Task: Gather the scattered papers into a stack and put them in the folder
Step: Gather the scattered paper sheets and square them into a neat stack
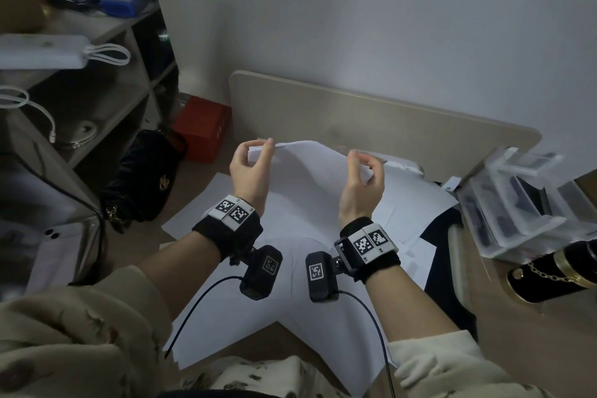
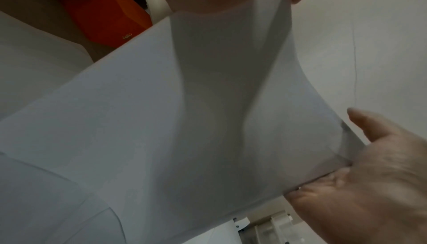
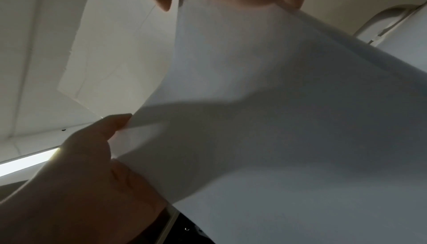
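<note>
I hold a sheaf of white papers (image 1: pixel 310 178) upright above the table, its lower edge down among the loose sheets. My left hand (image 1: pixel 258 147) pinches its top left corner and my right hand (image 1: pixel 361 161) pinches its top right corner. The left wrist view shows the papers (image 2: pixel 161 120) from behind, with the right hand (image 2: pixel 369 174) at their edge. In the right wrist view the left hand (image 3: pixel 92 156) grips the papers (image 3: pixel 277 120). Loose white sheets (image 1: pixel 258 317) lie spread on the table. A dark flat thing (image 1: pixel 442 236) lies partly under sheets at the right; whether it is the folder, I cannot tell.
A clear plastic box (image 1: pixel 517 197) and a black cylinder bag with a gold chain (image 1: pixel 549 271) stand at the right. A black handbag (image 1: pixel 145 178) and a red box (image 1: pixel 203 129) sit at the left beside shelves (image 1: pixel 97 90). A beige board (image 1: pixel 355 116) leans on the wall.
</note>
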The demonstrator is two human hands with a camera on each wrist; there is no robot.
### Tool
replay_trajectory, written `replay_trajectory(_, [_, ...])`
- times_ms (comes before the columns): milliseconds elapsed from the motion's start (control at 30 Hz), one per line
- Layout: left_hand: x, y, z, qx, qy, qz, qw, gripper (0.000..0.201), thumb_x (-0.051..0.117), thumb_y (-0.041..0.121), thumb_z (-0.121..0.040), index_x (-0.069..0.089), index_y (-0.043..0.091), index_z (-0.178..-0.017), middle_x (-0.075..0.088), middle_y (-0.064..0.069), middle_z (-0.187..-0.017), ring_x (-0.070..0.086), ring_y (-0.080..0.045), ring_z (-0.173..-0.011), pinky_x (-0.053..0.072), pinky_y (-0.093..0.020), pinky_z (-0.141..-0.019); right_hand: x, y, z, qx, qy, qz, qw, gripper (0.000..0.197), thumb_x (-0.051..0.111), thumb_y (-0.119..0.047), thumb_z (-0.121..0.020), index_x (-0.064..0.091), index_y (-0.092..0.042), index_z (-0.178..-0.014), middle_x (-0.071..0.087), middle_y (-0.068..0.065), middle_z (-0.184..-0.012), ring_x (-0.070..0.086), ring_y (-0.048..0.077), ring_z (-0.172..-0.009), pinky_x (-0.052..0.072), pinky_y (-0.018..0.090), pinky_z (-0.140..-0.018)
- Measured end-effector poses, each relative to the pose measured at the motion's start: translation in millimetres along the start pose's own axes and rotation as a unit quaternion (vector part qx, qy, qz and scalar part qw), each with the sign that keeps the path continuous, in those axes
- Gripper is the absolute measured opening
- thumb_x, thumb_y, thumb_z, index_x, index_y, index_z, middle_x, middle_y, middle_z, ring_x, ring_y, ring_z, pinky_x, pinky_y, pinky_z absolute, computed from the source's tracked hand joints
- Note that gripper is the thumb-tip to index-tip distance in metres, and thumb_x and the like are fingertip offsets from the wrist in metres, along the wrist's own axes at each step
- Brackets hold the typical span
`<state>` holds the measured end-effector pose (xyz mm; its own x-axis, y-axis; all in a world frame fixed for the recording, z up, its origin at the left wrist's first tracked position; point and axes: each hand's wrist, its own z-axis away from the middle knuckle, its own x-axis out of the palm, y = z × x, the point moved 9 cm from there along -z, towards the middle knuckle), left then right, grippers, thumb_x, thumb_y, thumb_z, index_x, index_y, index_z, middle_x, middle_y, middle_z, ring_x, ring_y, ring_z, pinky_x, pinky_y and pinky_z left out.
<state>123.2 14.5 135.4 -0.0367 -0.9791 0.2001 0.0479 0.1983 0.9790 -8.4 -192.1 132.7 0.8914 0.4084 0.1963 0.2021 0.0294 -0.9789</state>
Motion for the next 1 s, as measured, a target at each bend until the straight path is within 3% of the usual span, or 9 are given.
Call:
replay_trajectory(67, [-3.1, -0.3, -3.1, 0.001, 0.008, -0.004, 1.000, 0.009, 0.066, 0.033, -0.084, 0.061, 0.030, -0.078, 0.058, 0.002, -0.088, 0.055, -0.014, -0.079, 0.047, -0.030, -0.073, -0.9, -0.2, -1.3, 0.005, 0.000, 0.004, 1.000, 0.022, 0.066, -0.027, -0.087, 0.061, -0.010, -0.100, 0.061, -0.013, -0.092, 0.052, -0.019, -0.078, 0.035, -0.003, -0.064])
replay_trajectory(167, [-6.9, 1.7, -7.7, 0.009, 0.014, -0.006, 1.000, 0.010, 0.066, 0.029, -0.087, 0.059, 0.024, -0.081, 0.055, 0.006, -0.080, 0.050, -0.006, -0.067, 0.043, -0.020, -0.064, -4.6, -0.3, -5.4, 0.008, 0.005, 0.005, 1.000, 0.022, 0.066, -0.029, -0.085, 0.062, -0.013, -0.099, 0.067, -0.004, -0.105, 0.057, -0.004, -0.095, 0.036, -0.003, -0.067])
replay_trajectory(267, [-4.9, 1.0, -6.5, 0.006, -0.005, -0.007, 1.000, 0.013, 0.065, 0.034, -0.088, 0.060, 0.022, -0.088, 0.060, 0.006, -0.092, 0.054, -0.002, -0.071, 0.044, -0.016, -0.066, -4.1, -2.4, -3.4, 0.003, -0.009, 0.007, 1.000, 0.025, 0.067, -0.031, -0.085, 0.061, -0.013, -0.101, 0.066, -0.003, -0.107, 0.057, -0.001, -0.095, 0.038, -0.001, -0.069])
replay_trajectory(467, [3.1, -13.9, 0.8, -0.024, -0.107, -0.004, 0.994, 0.024, 0.078, 0.015, -0.078, 0.067, 0.015, -0.099, 0.071, -0.005, -0.095, 0.067, -0.014, -0.083, 0.055, -0.025, -0.072, 1.6, 12.0, -1.8, 0.020, -0.110, 0.058, 0.992, 0.031, 0.078, -0.015, -0.074, 0.062, -0.027, -0.098, 0.069, 0.004, -0.104, 0.065, 0.021, -0.097, 0.053, 0.032, -0.086])
replay_trajectory(567, [-0.3, -17.8, 2.9, -0.046, -0.089, -0.015, 0.995, 0.017, 0.078, 0.010, -0.076, 0.069, 0.017, -0.089, 0.070, -0.003, -0.086, 0.067, -0.014, -0.076, 0.054, -0.031, -0.073, -1.9, 19.3, 0.7, 0.051, -0.117, 0.088, 0.988, 0.015, 0.075, -0.008, -0.078, 0.069, -0.019, -0.087, 0.071, 0.002, -0.087, 0.067, 0.018, -0.082, 0.054, 0.034, -0.080])
replay_trajectory(667, [-4.6, -6.4, 4.1, -0.018, -0.057, 0.022, 0.998, 0.016, 0.077, 0.008, -0.077, 0.068, 0.015, -0.089, 0.070, -0.004, -0.085, 0.067, -0.017, -0.076, 0.056, -0.035, -0.074, 4.3, 9.4, 7.0, 0.034, -0.111, 0.066, 0.991, 0.018, 0.072, -0.007, -0.081, 0.071, -0.006, -0.099, 0.071, -0.002, -0.085, 0.067, 0.013, -0.080, 0.055, 0.027, -0.077])
replay_trajectory(767, [-10.6, 10.6, 6.0, 0.048, -0.052, 0.033, 0.997, 0.021, 0.075, 0.005, -0.079, 0.067, 0.015, -0.095, 0.070, -0.005, -0.092, 0.066, -0.016, -0.083, 0.056, -0.032, -0.076, 13.5, 8.6, 17.1, 0.034, -0.116, 0.051, 0.991, 0.010, 0.072, -0.008, -0.081, 0.072, -0.014, -0.089, 0.072, -0.006, -0.084, 0.068, 0.012, -0.082, 0.056, 0.027, -0.079])
replay_trajectory(867, [-18.4, 9.0, 5.2, 0.068, -0.051, -0.019, 0.996, 0.033, 0.079, 0.013, -0.076, 0.060, 0.016, -0.103, 0.065, -0.004, -0.104, 0.064, -0.014, -0.092, 0.055, -0.033, -0.084, 14.8, 21.8, 27.1, 0.063, -0.142, 0.070, 0.985, 0.009, 0.071, -0.009, -0.080, 0.071, -0.018, -0.084, 0.073, -0.006, -0.084, 0.069, 0.012, -0.082, 0.054, 0.031, -0.078])
replay_trajectory(1000, [-31.5, 13.7, -1.0, 0.085, -0.029, -0.055, 0.994, 0.031, 0.072, 0.044, -0.073, 0.055, 0.033, -0.096, 0.062, -0.002, -0.103, 0.061, -0.023, -0.102, 0.051, -0.044, -0.093, 20.3, 12.2, 29.9, 0.051, -0.174, 0.040, 0.983, 0.019, 0.073, -0.024, -0.074, 0.069, -0.020, -0.092, 0.072, -0.005, -0.093, 0.067, 0.013, -0.092, 0.052, 0.031, -0.087])
